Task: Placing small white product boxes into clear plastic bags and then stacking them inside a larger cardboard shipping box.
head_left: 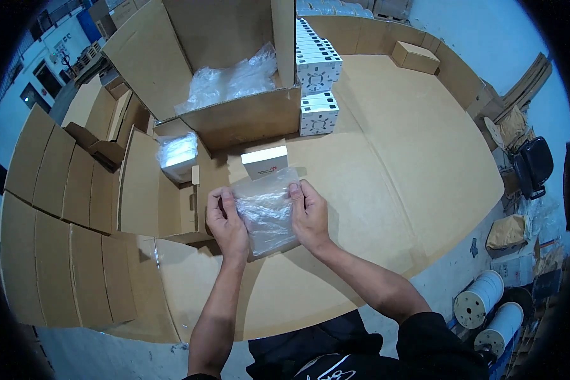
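Observation:
Between both hands I hold a clear plastic bag, crinkled and seemingly flat, above the cardboard-covered table. My left hand pinches its left edge with thumb and fingers. At the opposite edge my right hand grips it, thumb on top. Just beyond the bag stands a small white box with a little red print on its front. To the left, an open cardboard carton contains a white item wrapped in clear plastic.
A large open carton with clear bags stands at the back. Beside it rise stacked white printed boxes. Folded brown cartons line the left side. A small brown box sits far right; cable spools stand on the floor.

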### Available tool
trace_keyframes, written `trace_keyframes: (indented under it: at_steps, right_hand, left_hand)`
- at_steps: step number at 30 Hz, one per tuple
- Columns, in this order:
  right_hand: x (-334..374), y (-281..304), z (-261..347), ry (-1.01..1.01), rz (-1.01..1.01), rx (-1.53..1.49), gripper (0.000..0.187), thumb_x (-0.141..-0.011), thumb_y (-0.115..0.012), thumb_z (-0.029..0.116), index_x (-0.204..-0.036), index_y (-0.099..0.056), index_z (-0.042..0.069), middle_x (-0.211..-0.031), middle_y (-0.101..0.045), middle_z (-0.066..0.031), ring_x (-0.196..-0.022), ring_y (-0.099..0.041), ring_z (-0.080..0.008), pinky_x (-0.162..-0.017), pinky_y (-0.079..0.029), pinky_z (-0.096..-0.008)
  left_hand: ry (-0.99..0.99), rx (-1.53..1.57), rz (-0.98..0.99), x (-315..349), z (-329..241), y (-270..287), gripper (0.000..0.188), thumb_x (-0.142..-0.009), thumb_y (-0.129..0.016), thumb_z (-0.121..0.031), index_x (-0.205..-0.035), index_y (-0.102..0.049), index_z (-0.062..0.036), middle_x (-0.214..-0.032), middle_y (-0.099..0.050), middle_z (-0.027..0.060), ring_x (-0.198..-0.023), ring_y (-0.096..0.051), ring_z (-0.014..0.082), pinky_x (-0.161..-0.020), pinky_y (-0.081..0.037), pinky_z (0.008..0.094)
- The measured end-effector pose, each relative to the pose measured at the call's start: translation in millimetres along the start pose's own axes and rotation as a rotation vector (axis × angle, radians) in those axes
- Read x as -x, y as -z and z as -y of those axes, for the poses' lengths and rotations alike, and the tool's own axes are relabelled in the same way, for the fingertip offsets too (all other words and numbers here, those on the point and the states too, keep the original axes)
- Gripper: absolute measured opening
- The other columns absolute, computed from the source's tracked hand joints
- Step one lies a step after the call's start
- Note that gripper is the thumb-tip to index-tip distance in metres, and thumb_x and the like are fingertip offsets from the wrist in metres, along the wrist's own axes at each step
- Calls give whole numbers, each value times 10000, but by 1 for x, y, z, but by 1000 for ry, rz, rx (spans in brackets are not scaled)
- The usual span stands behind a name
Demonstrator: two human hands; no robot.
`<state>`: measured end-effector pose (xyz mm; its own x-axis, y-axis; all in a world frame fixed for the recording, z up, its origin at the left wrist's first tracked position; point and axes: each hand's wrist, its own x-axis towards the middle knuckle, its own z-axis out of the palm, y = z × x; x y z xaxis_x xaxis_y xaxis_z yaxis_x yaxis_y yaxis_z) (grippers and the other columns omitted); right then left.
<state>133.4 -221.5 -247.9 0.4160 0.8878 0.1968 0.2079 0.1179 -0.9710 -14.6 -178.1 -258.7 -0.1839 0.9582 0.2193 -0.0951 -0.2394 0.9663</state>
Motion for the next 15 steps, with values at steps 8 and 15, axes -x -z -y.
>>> trace_keyframes:
  at_steps: [8, 15]
  right_hand:
    - [-6, -1, -12, -61, -11, -216, 285, -1062, -576, 259, -925, -627, 15, -736, -624, -9, -645, -504, -70, -581, -439, -305]
    - [-40, 40, -10, -276, 41, -768, 172, -1044, -594, 178, -1136, -654, 45, -1051, -689, -34, -933, -616, -91, -795, -487, -237]
  left_hand:
    - [171, 93, 335, 13, -18, -8, 487, -839, -830, -30, -1213, -519, -9, -1033, -688, 83, -873, -677, 117, -731, -563, 245]
    - [67, 31, 385, 8, -17, -2, 459, -807, -869, -64, -1146, -565, -8, -980, -695, 69, -861, -681, 123, -741, -565, 257]
